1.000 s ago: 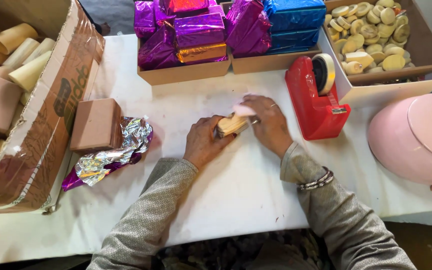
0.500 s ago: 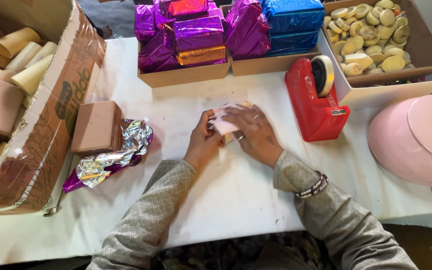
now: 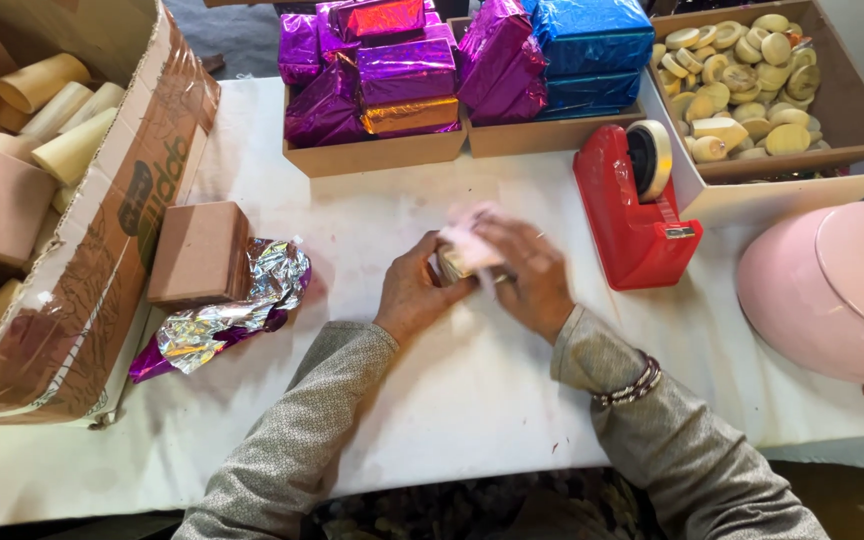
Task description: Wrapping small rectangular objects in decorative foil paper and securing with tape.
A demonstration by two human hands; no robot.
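Head view: a small tan block [image 3: 452, 264] is clamped mid-counter [image 3: 472, 400] by the fingers of the left hand [image 3: 414, 293] and right hand [image 3: 527, 270], with pale pink paper [image 3: 469, 240] pressed over it. A red tape dispenser [image 3: 632, 215] is seen just beside.

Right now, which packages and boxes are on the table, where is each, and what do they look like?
Foil-wrapped packs: top centre tray, shiny purple, one gold.
Blue packs: next tray, stacked blocks.
Cardboard carton: far left, brown, printed flap.
Plain block: beside carton, pinkish-brown.
Loose foil: by block, silver-purple, crumpled.
Open box: top right, pale round pieces.
Small bundle: centre, tan under pale paper, between left hand and right hand.
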